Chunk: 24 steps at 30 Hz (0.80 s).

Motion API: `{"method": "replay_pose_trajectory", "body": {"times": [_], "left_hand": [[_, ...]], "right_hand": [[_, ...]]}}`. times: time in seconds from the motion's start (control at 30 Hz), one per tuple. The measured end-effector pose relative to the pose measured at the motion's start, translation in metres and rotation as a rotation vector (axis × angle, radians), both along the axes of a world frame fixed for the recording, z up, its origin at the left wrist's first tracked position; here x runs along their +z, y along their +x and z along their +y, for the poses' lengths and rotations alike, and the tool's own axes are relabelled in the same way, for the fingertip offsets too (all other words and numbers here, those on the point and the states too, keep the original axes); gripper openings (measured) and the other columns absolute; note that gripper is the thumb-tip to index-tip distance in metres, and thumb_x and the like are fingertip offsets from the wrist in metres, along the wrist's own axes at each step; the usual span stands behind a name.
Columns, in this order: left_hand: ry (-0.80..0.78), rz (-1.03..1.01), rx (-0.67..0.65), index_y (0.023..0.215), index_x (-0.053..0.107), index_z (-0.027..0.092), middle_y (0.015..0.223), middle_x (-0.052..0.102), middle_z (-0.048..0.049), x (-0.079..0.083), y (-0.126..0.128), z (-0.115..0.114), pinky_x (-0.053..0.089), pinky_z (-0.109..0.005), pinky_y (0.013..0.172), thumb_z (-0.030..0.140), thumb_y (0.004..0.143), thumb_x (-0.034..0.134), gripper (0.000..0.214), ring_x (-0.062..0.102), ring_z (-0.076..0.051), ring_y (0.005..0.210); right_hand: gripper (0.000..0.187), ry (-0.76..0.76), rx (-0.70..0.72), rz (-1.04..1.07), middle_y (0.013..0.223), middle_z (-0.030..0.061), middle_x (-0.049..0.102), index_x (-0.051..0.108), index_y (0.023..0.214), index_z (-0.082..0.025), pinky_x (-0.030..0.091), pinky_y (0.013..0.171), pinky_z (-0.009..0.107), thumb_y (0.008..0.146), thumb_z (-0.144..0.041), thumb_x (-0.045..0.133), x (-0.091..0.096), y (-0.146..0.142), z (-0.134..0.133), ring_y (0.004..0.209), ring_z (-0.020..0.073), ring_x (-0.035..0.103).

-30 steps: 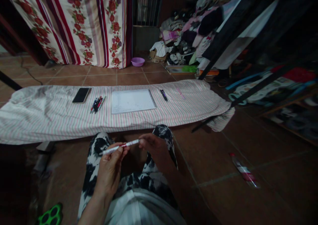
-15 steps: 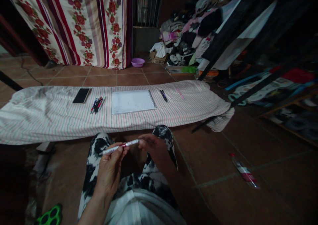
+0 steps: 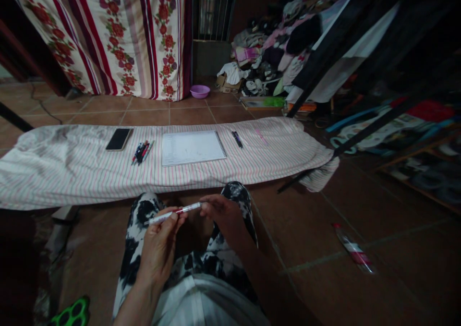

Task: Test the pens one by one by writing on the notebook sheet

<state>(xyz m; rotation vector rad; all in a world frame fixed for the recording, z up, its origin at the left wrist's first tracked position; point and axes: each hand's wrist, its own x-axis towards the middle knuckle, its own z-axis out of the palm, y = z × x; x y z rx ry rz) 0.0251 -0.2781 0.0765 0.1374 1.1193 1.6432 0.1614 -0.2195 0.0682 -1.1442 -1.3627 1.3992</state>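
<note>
Nearest, a pale shirt point(image 3: 201, 297) lies in soft folds above trousers point(image 3: 133, 235) patterned in black and white blotches. Over the lap, the left hand point(image 3: 162, 239) is closed on a slim pen point(image 3: 185, 209), thumb across the barrel and fingers beneath. The pen's long axis runs slantwise between the 2 hands, from a pale end beside the left thumb's base up and away to the right fingertips. The left hand has the main hold, around the pen's middle. The right hand point(image 3: 223, 213) is half curled, thumb and forefinger drawn close at the far end; in this dim light, I cannot tell whether they pinch it or only touch it. The barrel looks smooth and round, white with a red stretch.

On the floor to the right lies a clear plastic bottle point(image 3: 355, 249) with a red cap.

Beyond the knees, a wrinkled cotton-like striped cloth point(image 3: 101, 182) bears a spiral-bound notebook point(image 3: 192, 147), open flat, with a pen cluster point(image 3: 142, 152) and dark smartphone point(image 3: 118, 139) to its left and 2 dark pens point(image 3: 237, 139) to its right.

Farther off stand a round purple basin point(image 3: 200, 95) and a floral curtain point(image 3: 144, 42) hanging in folds.
</note>
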Motion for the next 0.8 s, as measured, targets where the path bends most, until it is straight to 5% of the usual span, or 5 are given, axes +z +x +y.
{"method": "replay_pose_trajectory", "body": {"times": [0.8], "left_hand": [[-0.008, 0.008, 0.002, 0.075, 0.067, 0.013, 0.074, 0.069, -0.0026, -0.0019, -0.0015, -0.0009, 0.055, -0.017, 0.067, 0.014, 0.058, 0.077, 0.02, 0.066, -0.012, 0.07]], "right_hand": [[0.02, -0.007, 0.026, 0.069, 0.063, -0.0001, 0.067, 0.068, 0.087, -0.02, 0.048, 0.053, 0.022, 0.072, -0.033, 0.062, -0.0031, -0.0001, -0.0013, 0.059, 0.0129, 0.062]]}}
